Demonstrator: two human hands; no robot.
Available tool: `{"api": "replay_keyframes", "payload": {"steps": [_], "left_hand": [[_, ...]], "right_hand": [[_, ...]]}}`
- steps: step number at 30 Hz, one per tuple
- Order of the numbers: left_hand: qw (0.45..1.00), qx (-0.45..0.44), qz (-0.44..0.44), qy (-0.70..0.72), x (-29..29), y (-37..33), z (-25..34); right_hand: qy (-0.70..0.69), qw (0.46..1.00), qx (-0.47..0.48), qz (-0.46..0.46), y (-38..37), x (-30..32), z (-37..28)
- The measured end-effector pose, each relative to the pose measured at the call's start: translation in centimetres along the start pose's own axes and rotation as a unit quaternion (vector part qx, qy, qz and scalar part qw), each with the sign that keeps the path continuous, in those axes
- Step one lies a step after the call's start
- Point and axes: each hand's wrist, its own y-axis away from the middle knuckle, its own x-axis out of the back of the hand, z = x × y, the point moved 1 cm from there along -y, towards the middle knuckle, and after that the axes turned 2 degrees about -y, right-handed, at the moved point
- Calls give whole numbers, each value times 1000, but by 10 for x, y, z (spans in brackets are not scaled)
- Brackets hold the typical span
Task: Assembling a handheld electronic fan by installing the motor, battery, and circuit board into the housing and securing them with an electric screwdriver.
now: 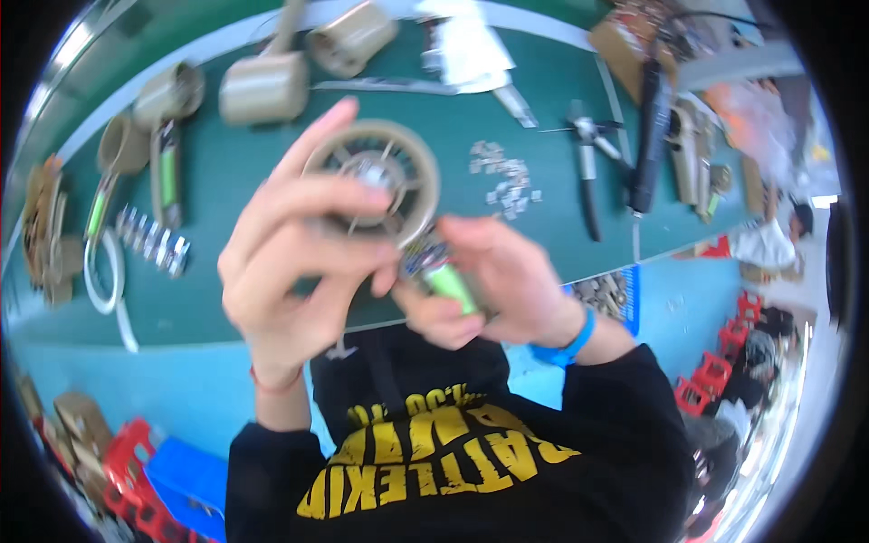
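My left hand (pixel 294 258) grips a round beige fan housing (pixel 376 181) with spokes and a metal hub, held up over the green mat. Its fingers wrap across the lower rim and the index finger lies along the left edge. My right hand (pixel 493 281) holds a small green cylindrical part (pixel 450 285) with a circuit piece at its top end, pressed against the underside of the housing. A blue band sits on my right wrist and a thin red cord on my left.
On the green work mat (pixel 244 172) lie several beige fan parts (pixel 265 86), a pile of small metal clips (pixel 504 181), a row of silver pieces (pixel 154 240), pliers (pixel 588 172), a black tool (pixel 650 136) and a white loop (pixel 104 271). Red crates (pixel 127 471) stand on the floor.
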Motion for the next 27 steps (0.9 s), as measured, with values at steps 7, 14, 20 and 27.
{"api": "replay_keyframes", "payload": {"steps": [7,14,20,27], "left_hand": [[996,53,51,48,-24,6,6],[968,217,-120,-36,-10,31,15],[946,248,-203,-45,-17,27,14],[951,215,-208,-79,-7,27,14]], "right_hand": [[152,959,231,58,38,22,4],[223,839,434,242,91,25,-25],[221,770,494,338,129,17,-19],[222,722,553,352,135,-8,-43]]}}
